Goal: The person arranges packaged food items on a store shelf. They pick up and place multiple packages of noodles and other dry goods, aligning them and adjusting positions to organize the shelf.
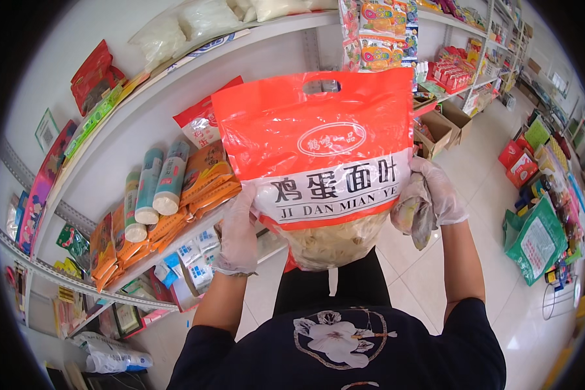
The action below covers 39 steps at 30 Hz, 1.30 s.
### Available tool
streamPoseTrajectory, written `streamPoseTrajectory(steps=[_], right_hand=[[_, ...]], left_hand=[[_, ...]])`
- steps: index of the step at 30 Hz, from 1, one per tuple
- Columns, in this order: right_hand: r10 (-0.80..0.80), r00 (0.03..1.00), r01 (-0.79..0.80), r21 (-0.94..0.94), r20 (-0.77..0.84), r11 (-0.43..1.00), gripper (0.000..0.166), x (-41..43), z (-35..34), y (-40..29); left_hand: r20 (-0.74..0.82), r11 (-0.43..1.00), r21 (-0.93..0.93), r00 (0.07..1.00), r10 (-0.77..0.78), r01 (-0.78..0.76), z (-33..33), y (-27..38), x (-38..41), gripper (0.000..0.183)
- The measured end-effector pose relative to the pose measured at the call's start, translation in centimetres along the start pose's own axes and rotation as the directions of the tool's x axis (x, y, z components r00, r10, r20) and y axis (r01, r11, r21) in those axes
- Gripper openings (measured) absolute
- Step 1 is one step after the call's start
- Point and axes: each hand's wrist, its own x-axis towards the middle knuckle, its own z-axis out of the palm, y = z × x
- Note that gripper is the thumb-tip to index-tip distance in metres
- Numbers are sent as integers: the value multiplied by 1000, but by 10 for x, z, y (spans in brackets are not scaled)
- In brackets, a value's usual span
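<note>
A large red and white plastic bag of egg noodle pieces (pixel 321 146), with a handle slot at its top, is held upright before me. My left hand (pixel 239 229), in a clear disposable glove, grips its left side. On its right side is my right hand (pixel 431 190), gloved too, which also holds a crumpled greyish cloth (pixel 414 209). Behind the bag, to the left, a similar red and white bag (pixel 202 122) stands on the shelf near wrapped rolls of dried noodles (pixel 172 178) and orange packets (pixel 207 170).
White metal shelving (pixel 258 34) curves along the left and top, stocked with packets. Open cardboard boxes (pixel 438 129) stand on the tiled floor beyond the bag. At right are a green bag (pixel 536 243), red boxes (pixel 516 161) and a wire rack (pixel 559 297).
</note>
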Motion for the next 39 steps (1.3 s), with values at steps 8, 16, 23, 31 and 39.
streamPoseTrajectory(steps=[8, 16, 23, 31, 39], right_hand=[[-98, 995, 98, 13, -18, 995, 36, -9, 19, -5], [143, 986, -126, 185, -84, 975, 26, 8, 6, 5], [245, 970, -238, 211, -5, 948, 29, 10, -1, 5], [208, 978, -206, 115, -5, 972, 28, 2, 10, -6], [-467, 884, 426, -410, 1, 806, 45, 22, -23, -8]], left_hand=[[57, 993, 87, 996, 73, -78, 19, 22, -11, 19], [-54, 994, -94, 997, -56, 51, 15, 12, -8, 29], [159, 966, 257, 986, -54, 12, -22, 23, 6, 28], [864, -684, 487, 184, 468, -543, -4, 80, 64, 59], [919, -484, 388, 292, 264, -785, 6, 54, 72, 69]])
